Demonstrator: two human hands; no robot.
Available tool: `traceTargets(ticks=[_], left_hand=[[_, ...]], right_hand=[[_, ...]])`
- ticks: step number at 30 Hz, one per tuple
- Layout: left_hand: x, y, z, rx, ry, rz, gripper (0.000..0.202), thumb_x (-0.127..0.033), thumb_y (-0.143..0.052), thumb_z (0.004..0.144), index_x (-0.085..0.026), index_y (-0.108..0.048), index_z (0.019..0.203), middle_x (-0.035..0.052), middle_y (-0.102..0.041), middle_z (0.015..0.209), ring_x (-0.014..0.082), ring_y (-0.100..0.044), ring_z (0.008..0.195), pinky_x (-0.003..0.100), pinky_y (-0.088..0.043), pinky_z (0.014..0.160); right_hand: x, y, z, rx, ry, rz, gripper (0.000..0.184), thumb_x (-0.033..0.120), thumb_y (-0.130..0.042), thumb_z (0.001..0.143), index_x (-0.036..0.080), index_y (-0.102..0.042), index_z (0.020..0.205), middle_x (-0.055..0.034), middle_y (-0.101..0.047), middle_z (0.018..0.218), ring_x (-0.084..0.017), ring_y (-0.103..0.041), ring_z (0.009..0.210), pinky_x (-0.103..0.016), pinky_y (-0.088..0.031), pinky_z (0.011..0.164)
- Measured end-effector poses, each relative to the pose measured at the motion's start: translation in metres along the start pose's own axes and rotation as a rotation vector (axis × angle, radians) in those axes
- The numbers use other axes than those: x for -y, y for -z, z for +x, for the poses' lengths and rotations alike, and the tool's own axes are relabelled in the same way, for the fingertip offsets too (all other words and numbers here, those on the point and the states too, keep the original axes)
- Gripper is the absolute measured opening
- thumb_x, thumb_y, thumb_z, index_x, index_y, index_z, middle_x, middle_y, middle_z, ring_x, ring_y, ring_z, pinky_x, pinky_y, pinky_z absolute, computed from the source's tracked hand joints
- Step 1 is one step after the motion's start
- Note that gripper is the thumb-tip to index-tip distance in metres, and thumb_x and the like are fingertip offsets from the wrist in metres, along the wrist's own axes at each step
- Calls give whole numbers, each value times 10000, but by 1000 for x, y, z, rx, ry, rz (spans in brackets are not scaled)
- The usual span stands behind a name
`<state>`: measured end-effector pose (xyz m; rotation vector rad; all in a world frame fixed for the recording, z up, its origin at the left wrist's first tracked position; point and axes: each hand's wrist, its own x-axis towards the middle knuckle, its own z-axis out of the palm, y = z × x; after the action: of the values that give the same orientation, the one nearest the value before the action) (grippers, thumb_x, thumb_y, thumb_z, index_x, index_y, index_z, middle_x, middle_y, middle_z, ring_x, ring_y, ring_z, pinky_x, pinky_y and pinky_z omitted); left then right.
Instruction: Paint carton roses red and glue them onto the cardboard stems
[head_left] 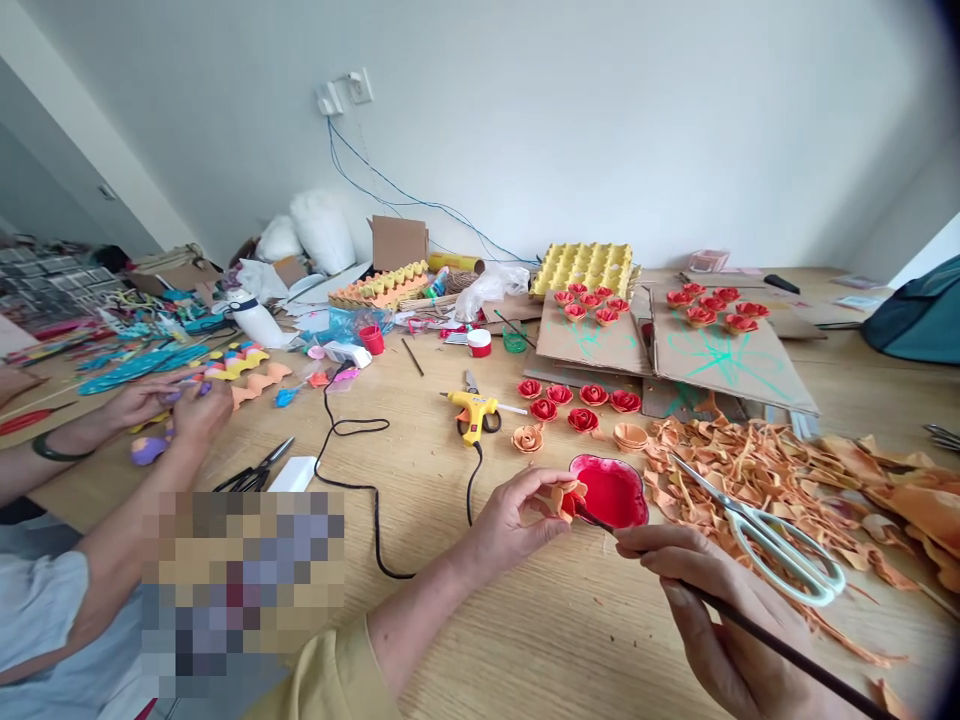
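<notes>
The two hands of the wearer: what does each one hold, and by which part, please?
The left hand holds a partly red flower by its outer petals, between thumb and fingers; the right hand holds a brush by its dark handle.

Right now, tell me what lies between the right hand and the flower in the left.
The head view shows a dark brush spanning from the right hand to the flower, with the red dish beyond.
</notes>
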<state>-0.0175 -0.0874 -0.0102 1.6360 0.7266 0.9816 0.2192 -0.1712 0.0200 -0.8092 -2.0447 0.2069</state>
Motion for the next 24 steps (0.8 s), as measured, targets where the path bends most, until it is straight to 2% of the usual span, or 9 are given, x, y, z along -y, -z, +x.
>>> traceTargets(ticks=[5, 8, 12, 15, 17, 19, 22, 24], left_hand=[[1, 0, 1, -8, 46, -32, 439, -359, -774, 862, -195, -669, 1255, 114, -674, 1208, 215, -643, 1046, 320, -539, 904], [3, 1, 2, -32, 90, -124, 460, -371, -797, 842, -189, -662, 1242, 108, -680, 1176, 214, -649, 1046, 322, -534, 922], [-1, -1, 1, -84, 123, -311, 506, -367, -843, 794, -206, -640, 1229, 78, -672, 1142, 196, -676, 990, 318, -548, 902], [-6, 2, 1, -150, 145, -364, 482, -386, -798, 840, -223, -625, 1260, 81, -663, 1160, 210, -704, 947, 334, -580, 837], [-8, 13, 5, -200, 138, -369, 481, -398, -773, 861, -206, -623, 1275, 98, -677, 1151, 231, -722, 939, 342, -590, 817], [-12, 29, 12, -316, 104, -371, 481, -391, -749, 885, -202, -610, 1304, 103, -697, 1161, 230, -727, 961, 332, -585, 842], [-15, 53, 21, -527, -86, -410, 548, -392, -807, 829, -257, -593, 1315, 60, -689, 1227, 181, -732, 918, 296, -578, 835], [-13, 59, 23, -538, -109, -450, 518, -411, -811, 828, -267, -608, 1283, 40, -692, 1210, 166, -733, 917, 278, -572, 836]], right_hand=[[7, 3, 8, -19, -37, -24, 269, 56, -489, 948, 209, -571, 1153, -105, -725, 1102, -161, -730, 1014, -245, -593, 856], [8, 6, 11, -23, -23, -34, 276, 48, -487, 932, 210, -577, 1136, -88, -733, 1050, -152, -745, 963, -222, -602, 824], [1, 10, 10, -146, -40, -68, 322, 10, -485, 916, 216, -585, 1142, -83, -751, 1039, -172, -766, 975, -254, -615, 855], [-8, 13, 11, -202, -58, -137, 293, 43, -508, 931, 220, -613, 1140, -95, -764, 1079, -200, -780, 985, -281, -632, 853], [-11, 13, 13, -227, -65, -168, 253, 91, -513, 955, 227, -636, 1128, -94, -773, 1101, -218, -785, 992, -287, -643, 832], [-11, 12, 15, -250, -72, -178, 243, 119, -516, 972, 233, -649, 1140, -93, -775, 1117, -230, -783, 1011, -300, -646, 831], [-7, 5, 14, -269, -95, -171, 262, 116, -518, 977, 229, -646, 1176, -104, -760, 1144, -238, -763, 1057, -320, -638, 867], [-7, 1, 10, -281, -122, -139, 269, 114, -510, 982, 228, -637, 1191, -103, -748, 1141, -232, -752, 1054, -329, -628, 881]])
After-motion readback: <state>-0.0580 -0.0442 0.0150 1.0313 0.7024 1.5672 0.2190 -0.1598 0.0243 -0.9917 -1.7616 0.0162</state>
